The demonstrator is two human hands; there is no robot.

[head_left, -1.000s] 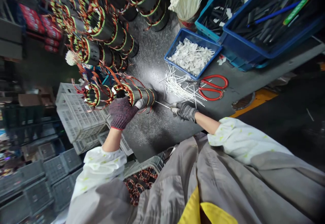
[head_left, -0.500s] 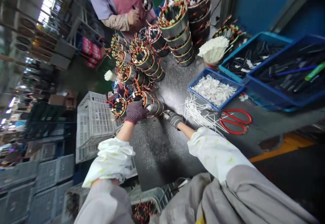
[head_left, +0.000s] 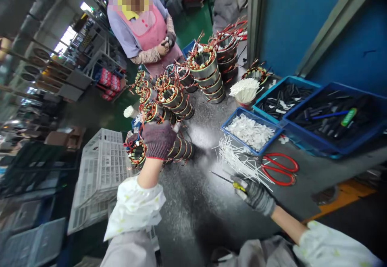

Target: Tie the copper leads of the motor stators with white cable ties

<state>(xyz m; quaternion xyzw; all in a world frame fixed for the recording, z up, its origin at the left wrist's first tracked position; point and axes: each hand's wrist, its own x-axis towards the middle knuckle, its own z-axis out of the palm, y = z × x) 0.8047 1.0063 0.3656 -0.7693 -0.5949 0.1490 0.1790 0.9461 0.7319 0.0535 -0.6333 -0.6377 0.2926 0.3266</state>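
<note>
My left hand (head_left: 159,140), in a dark purple knit glove, is over the near end of a tilted stack of motor stators (head_left: 182,149). Its fingers look curled and their tips are hidden; I cannot tell whether it touches the stack. Beside it, another stator (head_left: 136,156) shows copper-red wires and pale insulation around its opening. My right hand (head_left: 255,194), in a grey striped glove, is closed around the yellow handle of a screwdriver (head_left: 238,186). The thin shaft points left, over the dark tabletop. Loose white sticks (head_left: 234,160) lie just beyond this hand.
Red-handled scissors (head_left: 279,169) lie right of the sticks. A blue tray of white pieces (head_left: 250,132) and blue bins of black parts (head_left: 335,117) stand behind. More stator stacks (head_left: 205,71) fill the back. A co-worker (head_left: 148,29) stands across the table; white crates (head_left: 102,170) are at left.
My right hand has drawn back from the stator stack toward me and to the right, and the screwdriver now shows in it. My left hand has lifted slightly over the stack. The view has tilted up.
</note>
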